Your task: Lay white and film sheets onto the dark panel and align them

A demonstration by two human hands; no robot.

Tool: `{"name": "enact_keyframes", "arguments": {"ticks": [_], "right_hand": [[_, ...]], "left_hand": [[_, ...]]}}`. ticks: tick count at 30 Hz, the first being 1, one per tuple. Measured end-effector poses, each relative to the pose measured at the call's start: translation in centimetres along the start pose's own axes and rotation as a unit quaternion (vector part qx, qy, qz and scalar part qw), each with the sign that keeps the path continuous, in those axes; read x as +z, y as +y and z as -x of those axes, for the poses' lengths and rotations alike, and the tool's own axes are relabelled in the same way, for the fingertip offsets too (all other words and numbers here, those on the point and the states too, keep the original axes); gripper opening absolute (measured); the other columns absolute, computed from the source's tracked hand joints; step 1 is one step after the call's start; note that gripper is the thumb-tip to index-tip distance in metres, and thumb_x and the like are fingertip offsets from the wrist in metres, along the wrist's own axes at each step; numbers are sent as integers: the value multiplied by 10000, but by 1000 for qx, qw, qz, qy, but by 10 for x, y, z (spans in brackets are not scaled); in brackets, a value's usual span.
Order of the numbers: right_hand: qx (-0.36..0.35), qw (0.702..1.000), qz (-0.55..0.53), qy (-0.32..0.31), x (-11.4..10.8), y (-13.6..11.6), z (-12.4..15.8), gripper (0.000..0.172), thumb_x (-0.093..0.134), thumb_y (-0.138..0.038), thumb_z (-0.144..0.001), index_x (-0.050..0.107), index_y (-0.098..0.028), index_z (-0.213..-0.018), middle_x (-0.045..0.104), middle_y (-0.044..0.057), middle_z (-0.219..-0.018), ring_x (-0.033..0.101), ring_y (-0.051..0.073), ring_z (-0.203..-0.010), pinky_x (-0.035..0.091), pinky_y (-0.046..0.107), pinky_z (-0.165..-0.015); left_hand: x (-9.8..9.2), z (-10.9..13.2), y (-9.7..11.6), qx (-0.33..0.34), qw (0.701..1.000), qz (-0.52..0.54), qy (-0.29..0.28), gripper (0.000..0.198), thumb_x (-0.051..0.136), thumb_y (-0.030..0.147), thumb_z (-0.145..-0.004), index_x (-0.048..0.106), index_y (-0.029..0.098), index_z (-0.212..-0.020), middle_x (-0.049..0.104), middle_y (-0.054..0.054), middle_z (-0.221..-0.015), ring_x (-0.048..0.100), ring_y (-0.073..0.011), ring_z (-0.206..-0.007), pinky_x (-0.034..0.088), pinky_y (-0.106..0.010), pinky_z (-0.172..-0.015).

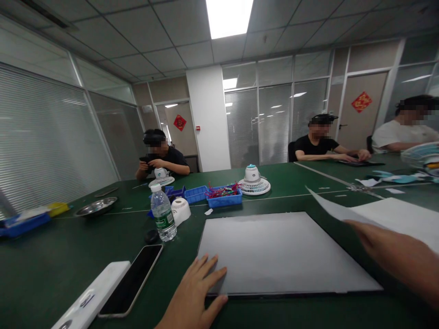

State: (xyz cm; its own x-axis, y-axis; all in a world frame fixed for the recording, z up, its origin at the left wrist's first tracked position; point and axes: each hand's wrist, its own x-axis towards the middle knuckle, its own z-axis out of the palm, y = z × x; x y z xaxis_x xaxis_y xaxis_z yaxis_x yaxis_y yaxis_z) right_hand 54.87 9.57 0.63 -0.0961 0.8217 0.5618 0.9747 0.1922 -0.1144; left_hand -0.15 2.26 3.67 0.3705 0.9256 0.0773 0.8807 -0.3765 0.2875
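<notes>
My left hand (197, 290) lies flat with fingers spread on the near left corner of a large white sheet (281, 251) that rests on a dark board on the green table (41, 269). My right hand (394, 251) reaches in from the right, blurred, beside a second white sheet of paper (394, 214) whose corner lifts off the table; its fingers are smeared, and I cannot tell whether it grips that sheet.
A black phone (133, 278) and a white power bank (92, 297) lie left of my hand. Behind them stand a water bottle (163, 214), blue trays (222, 196), small white fans (254, 180) and a metal dish (97, 206). Three people sit at the far side.
</notes>
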Motion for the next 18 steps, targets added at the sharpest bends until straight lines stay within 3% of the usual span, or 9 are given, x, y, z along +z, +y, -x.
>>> {"name": "enact_keyframes", "arguments": {"ticks": [5,9,13,18], "right_hand": [[-127,981,-24,-143,-1,-120,10,480,423,-299,-953,608,-393,-1386,665,-21,-1312,689,270,-1104,587,471,-959],[-207,964,-64,-151,-9,-168,20,370,472,-342,-981,696,-379,-1273,691,-32,-1259,697,244,-1091,597,430,-960],[-227,963,-53,-132,-18,-172,19,392,480,-486,-992,658,-380,-1326,637,-23,-1340,652,245,-1179,581,429,-987],[-66,993,29,-89,-11,-122,7,535,405,-560,-978,703,-242,-1288,685,90,-1280,656,332,-1156,519,579,-1032]], "left_hand": [[3,-3,-2,-26,1000,11,7,540,626,583,-903,572,416,-1414,413,15,-1593,332,-342,-1493,310,-590,-1201],[2,-4,-1,-34,999,11,8,570,665,544,-874,583,381,-1414,436,-2,-1581,367,-337,-1478,319,-562,-1205],[-1,-1,3,-59,998,7,7,680,679,519,-858,508,321,-1485,381,-29,-1610,341,-329,-1491,301,-535,-1218],[-3,-2,4,-81,997,-12,14,764,636,636,-861,454,301,-1522,271,-45,-1651,209,-358,-1529,228,-577,-1229]]}}
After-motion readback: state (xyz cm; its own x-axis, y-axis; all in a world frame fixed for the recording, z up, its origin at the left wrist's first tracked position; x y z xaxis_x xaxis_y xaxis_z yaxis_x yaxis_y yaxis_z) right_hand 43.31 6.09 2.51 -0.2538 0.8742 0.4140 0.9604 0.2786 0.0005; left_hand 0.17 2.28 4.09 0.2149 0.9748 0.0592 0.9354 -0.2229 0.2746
